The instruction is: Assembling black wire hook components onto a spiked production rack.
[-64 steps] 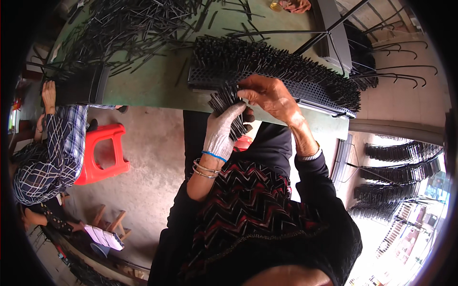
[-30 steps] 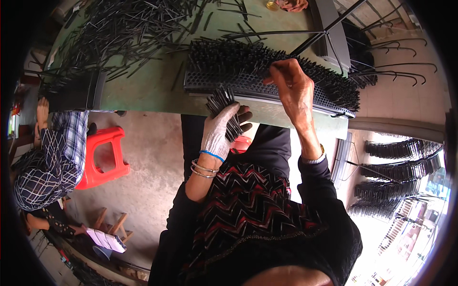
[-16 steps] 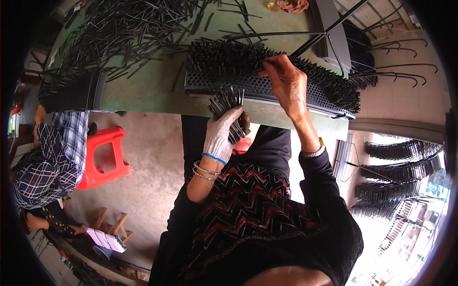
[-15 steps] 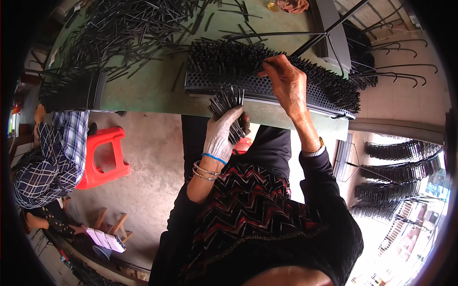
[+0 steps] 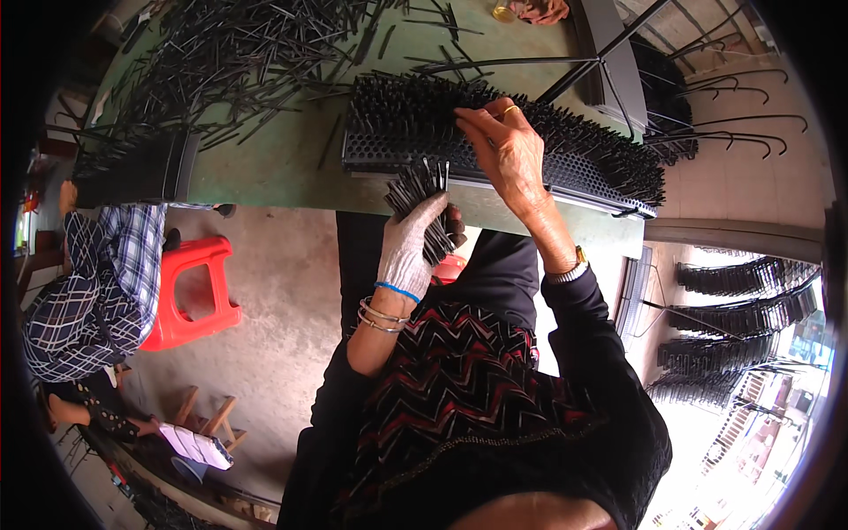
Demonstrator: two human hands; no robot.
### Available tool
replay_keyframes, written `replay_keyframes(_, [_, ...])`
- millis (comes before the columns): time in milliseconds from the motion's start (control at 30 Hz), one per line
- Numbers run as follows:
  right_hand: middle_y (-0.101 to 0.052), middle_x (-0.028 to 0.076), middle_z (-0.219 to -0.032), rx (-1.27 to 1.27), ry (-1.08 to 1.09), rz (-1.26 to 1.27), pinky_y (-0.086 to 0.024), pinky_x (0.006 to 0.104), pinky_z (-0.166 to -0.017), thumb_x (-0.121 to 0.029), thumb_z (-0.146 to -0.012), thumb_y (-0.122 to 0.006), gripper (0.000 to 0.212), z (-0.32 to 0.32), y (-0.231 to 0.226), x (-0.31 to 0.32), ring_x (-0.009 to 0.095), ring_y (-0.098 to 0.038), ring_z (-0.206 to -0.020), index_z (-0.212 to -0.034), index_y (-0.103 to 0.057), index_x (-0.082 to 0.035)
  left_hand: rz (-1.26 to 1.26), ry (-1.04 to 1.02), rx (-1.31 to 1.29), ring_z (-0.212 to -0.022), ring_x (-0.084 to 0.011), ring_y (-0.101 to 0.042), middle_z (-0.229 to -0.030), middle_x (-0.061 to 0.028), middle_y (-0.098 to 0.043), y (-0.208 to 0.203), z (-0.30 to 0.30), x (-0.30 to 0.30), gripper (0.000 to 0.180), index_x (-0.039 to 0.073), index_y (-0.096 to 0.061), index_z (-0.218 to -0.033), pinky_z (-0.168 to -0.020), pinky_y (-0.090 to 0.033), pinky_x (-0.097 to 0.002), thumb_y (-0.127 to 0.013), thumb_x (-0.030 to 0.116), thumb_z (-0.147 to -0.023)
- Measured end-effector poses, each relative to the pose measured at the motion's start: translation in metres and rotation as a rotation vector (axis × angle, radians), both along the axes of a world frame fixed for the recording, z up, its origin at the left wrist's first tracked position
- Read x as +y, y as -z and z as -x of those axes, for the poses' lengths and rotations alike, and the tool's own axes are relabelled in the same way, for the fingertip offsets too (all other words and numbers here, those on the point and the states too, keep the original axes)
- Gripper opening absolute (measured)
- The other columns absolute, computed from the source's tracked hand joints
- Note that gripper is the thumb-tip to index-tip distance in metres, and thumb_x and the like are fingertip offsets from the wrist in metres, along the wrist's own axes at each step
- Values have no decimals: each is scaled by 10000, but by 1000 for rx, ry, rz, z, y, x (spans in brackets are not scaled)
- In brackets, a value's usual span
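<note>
My left hand (image 5: 408, 240), in a white glove with a blue cuff edge, is closed round a bundle of thin black strips (image 5: 419, 188) just off the table's near edge. Above the rows of black strips (image 5: 402, 99) standing upright in a long black perforated rack (image 5: 382, 152), my bare right hand (image 5: 512, 159) has thumb and fingertips pinched together. Whatever lies between those fingertips is too small and dark to make out.
Loose black strips (image 5: 256, 57) lie heaped on the green table (image 5: 265, 168). A black metal rod frame (image 5: 604, 60) reaches over its far right side. To the left are a red stool (image 5: 162, 305) and a person in plaid (image 5: 66, 309). Dark racks (image 5: 738, 278) hang at right.
My right hand has moved left along the rack and turned, with its fingers now over strips nearer the middle. The left hand keeps its bundle in nearly the same place.
</note>
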State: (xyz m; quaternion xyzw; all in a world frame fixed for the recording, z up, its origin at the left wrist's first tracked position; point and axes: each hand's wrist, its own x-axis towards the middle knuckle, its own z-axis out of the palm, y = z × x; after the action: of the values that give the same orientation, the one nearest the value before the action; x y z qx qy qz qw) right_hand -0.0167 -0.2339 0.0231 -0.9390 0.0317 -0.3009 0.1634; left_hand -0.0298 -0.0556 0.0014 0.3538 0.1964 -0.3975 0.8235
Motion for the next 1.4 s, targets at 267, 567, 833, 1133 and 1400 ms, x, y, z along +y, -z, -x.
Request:
replay_keyframes(267, [-600,65,-845,86,-31,-234,-490,317,-680,-258,-888,-696,323,16,-13,13,207,-583,-763,-1145,-683,-63,-23,4,-35,-595,-215,-655,-760,-116,-664,-5,5,5,147,-23,-642,-935,-544,-558,-324,-682,104,-872])
replay_keyframes(567, [-667,63,-762,506,-220,-930,-494,276,-635,-131,-880,-678,180,43,-12,18,102,-596,-681,-979,-664,19,-130,116,-132,-645,-207,-680,-815,-111,-687,-7,10,3,174,3,-666,-1012,-588,-571,-312,-650,140,-906])
replay_keyframes(833, [-656,44,-790,517,-182,-991,-486,236,-657,-70,-911,-630,150,46,-19,18,82,-618,-718,-1019,-653,33,-146,86,-129,-693,-219,-695,-849,-117,-698,-9,6,2,176,-7,-675,-1021,-604,-584,-315,-654,121,-902])
replay_keyframes(1133, [-674,61,-768,441,-199,-1044,-504,255,-638,-72,-902,-646,158,47,-10,23,89,-629,-674,-1026,-669,23,-196,90,-171,-748,-204,-704,-890,-115,-701,-12,7,-1,197,-20,-654,-1061,-612,-594,-306,-650,100,-905])
replay_keyframes(1400, [-665,54,-784,482,-205,-1052,-502,244,-659,-31,-917,-621,116,49,-12,19,92,-635,-697,-1003,-653,41,-215,47,-182,-661,-146,-674,-820,-92,-694,-12,10,-5,200,-34,-670,-970,-526,-527,-247,-719,119,-851])
